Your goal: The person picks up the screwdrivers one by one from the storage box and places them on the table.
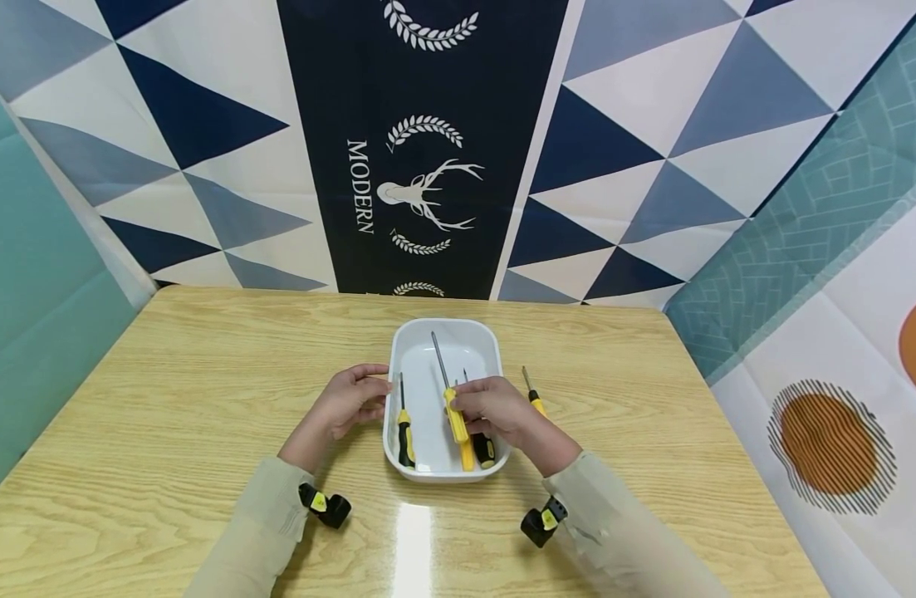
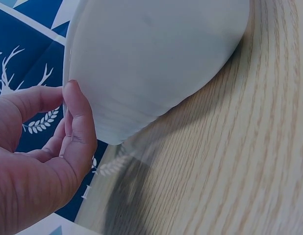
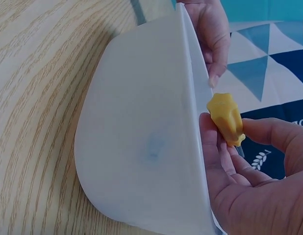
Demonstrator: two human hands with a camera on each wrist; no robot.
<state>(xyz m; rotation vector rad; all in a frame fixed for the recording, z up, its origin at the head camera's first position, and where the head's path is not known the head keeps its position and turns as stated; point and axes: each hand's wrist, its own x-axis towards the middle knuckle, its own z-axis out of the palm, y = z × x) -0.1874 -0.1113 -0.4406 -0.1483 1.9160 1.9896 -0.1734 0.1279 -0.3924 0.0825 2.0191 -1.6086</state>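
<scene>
A white plastic bin (image 1: 428, 477) stands on the table. My left hand (image 1: 353, 400) holds its left rim between thumb and fingers, as the left wrist view also shows at the bin wall (image 2: 156, 54). Over the bin's right half, my right hand (image 1: 495, 407) pinches a screwdriver with a yellow handle (image 1: 456, 419), its shaft angled toward the far rim. The handle's ribbed end (image 3: 225, 115) shows between thumb and fingers in the right wrist view. Inside lie a black-and-yellow screwdriver (image 1: 405, 436) at left, another yellow handle (image 1: 467, 457), and a black-handled screwdriver (image 1: 485, 451), partly hidden by my right hand.
Just right of the bin, a yellow-and-black screwdriver (image 1: 535, 399) lies on the wooden table (image 1: 226, 374), partly behind my right wrist. A patterned cloth (image 1: 420, 166) hangs along the table's far edge. Small black cameras are strapped to both wrists.
</scene>
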